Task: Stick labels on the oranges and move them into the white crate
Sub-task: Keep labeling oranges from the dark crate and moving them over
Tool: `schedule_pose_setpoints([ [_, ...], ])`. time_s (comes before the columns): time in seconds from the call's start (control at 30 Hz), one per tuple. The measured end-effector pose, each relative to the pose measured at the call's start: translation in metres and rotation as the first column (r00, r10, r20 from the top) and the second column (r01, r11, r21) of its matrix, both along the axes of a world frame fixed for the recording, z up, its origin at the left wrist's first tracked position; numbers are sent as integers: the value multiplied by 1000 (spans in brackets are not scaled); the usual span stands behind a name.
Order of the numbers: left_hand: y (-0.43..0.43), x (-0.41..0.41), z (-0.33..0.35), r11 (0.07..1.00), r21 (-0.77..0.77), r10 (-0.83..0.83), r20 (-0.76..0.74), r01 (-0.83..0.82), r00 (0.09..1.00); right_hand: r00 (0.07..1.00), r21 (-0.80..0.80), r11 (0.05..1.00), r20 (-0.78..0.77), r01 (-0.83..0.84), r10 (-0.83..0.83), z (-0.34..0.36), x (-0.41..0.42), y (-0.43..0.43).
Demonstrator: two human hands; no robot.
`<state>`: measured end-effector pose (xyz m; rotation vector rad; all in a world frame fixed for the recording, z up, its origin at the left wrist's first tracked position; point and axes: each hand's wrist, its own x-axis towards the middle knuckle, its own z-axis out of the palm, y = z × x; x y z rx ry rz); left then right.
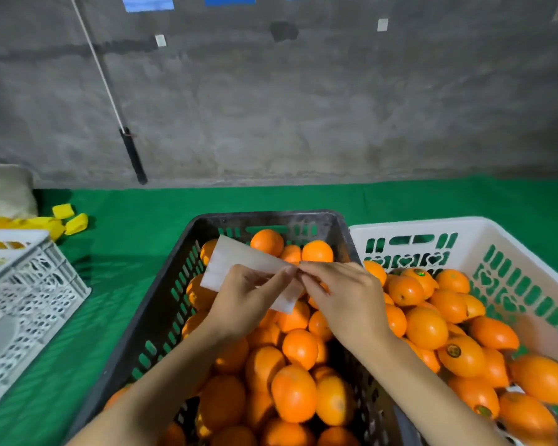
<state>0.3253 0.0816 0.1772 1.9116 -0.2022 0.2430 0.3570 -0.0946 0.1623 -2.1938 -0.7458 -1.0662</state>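
Both hands are over the black crate (264,217), mid-frame. My left hand (242,300) has its grip closed on the white label sheet (236,262), thumb and fingers pinching it so the sheet slants up toward the crate's far-left corner. The right hand (345,297) meets it fingertip to fingertip, its grip pinched tight on the sheet's right end. Whether a label has come away between those fingers, I cannot tell.

Below the hands, unlabelled oranges (298,347) heap the black crate close to its rim. The white crate (432,222) sits right of it, their rims touching along the shared side. Its own oranges (427,328) pile up at centre right, and one labelled orange (461,355) shows a dark round sticker. The white crate's far wall is bare above the fruit, so there's open room at the back.

The green counter (126,220) runs clear behind both crates up to the grey wall (303,107). At the left edge of the frame sits a pale lattice crate (29,300), well apart from the black one, with a strip of green between. Yellow scraps (68,220) lie in the upper left of the counter.
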Motion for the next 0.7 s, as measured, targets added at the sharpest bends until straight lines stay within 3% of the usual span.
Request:
schedule_pose_setpoints([
  [0.1, -2, -1, -2, 1000, 14, -7, 5, 7, 1000, 1000, 22, 1000, -19, -7, 7, 0, -2, -1],
  [0.27, -9, 2, -3, 979, -192, 40, -118, -63, 992, 997, 35, 998, -61, -54, 56, 0, -4, -2],
  [0.43, -8, 5, -6, 923, -354, 42, -294, -150, 955, 991, -57, 996, 116, -67, 73, 3, -4, 0],
  [0.5, -6, 8, -5, 886, -399, 93, -347, -237, 933, 989, -26, 992, 79, -121, 123, 4, -6, 4],
  [0.57, -1, 13, -2, 863, -352, 262, -303, -363, 916, 968, -31, 970, -87, -240, 236, 4, -7, 6],
  [0.6, 3, 15, -1, 856, -297, 357, -253, -423, 899, 918, -15, 953, -272, -304, 289, 4, -8, 7],
  [0.67, 9, 17, 2, 826, -227, 483, -188, -517, 855, 672, -7, 898, -667, -439, 323, 1, -7, 7],
  [0.7, 11, 17, 2, 817, -220, 501, -184, -533, 845, 552, -50, 855, -783, -516, 288, -3, -6, 8],
])
